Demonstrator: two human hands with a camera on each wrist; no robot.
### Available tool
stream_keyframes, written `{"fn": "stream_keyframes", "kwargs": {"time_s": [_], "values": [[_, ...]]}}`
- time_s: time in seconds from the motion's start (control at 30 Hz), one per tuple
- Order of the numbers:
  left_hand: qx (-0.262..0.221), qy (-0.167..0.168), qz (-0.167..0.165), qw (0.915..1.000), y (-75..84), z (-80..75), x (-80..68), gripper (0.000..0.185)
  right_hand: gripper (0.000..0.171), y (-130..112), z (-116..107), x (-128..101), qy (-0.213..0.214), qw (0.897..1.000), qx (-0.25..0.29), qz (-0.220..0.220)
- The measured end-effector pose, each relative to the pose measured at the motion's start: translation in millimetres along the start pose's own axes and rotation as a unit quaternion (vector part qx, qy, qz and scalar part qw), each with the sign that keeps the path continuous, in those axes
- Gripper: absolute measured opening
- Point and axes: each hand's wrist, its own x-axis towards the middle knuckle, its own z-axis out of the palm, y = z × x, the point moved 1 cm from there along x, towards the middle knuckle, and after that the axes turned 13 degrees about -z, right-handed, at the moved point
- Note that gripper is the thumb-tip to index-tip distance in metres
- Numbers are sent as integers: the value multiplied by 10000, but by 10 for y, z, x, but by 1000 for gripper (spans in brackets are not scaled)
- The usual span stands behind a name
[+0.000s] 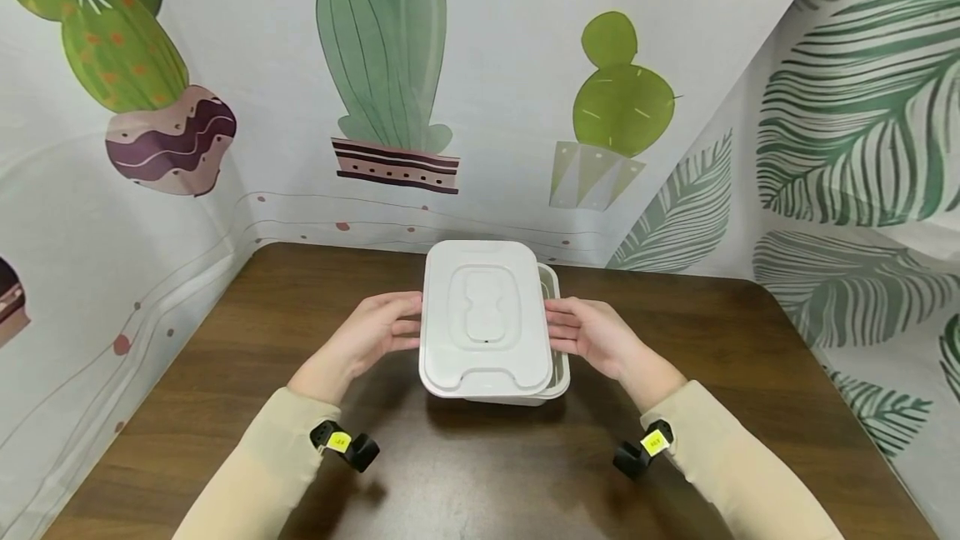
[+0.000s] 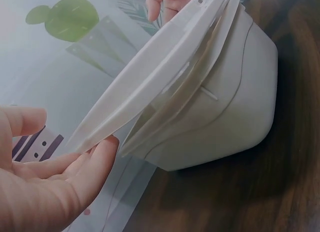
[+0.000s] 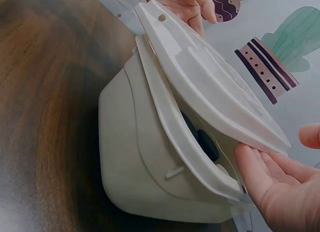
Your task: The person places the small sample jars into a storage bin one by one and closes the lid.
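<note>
A white plastic lid [image 1: 457,357] lies askew over a white storage box [image 1: 558,373], shifted left so that the box's right rim shows. At the lid's left edge is my left hand [image 1: 371,327], its fingertips under the rim and its thumb apart from it in the left wrist view. My right hand [image 1: 596,333] mirrors it, with fingers [image 3: 255,164] beneath the lid's right edge and the thumb held off. Through the gap between lid and box, dark rounded items [image 3: 206,144] appear inside. Most of the box's contents are hidden.
The box stands on a brown wooden table [image 1: 480,473], towards its back edge. Behind it hangs a pale cloth [image 1: 510,107] printed with cacti and leaves. Each wrist wears a black strap with a camera [image 1: 347,444].
</note>
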Motion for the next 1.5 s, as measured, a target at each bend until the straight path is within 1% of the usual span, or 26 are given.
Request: {"fn": "stream_keyframes", "kwargs": {"time_s": [0.37,0.6,0.73,0.9,1.03,1.23,1.5], "values": [[97,-46,-60,9999,36,118,80,49,44,-6,-107,-65,125,9999,-2,-58],[135,-157,-57,9998,45,169,110,49,58,-10,-170,-104,173,9998,-120,67],[122,-206,-97,9997,38,190,133,47,64,-12,-198,-129,148,9998,-61,99],[118,-190,-120,9997,30,206,167,48,67,-15,-218,-148,121,9998,73,107],[143,-188,-111,9997,35,218,177,49,67,-10,-234,-149,148,9998,80,120],[155,-132,-145,9997,60,263,196,51,66,-5,-257,-155,178,9998,-68,74],[308,70,-236,9992,69,297,251,52,64,6,-267,-156,253,9995,-164,32]]}}
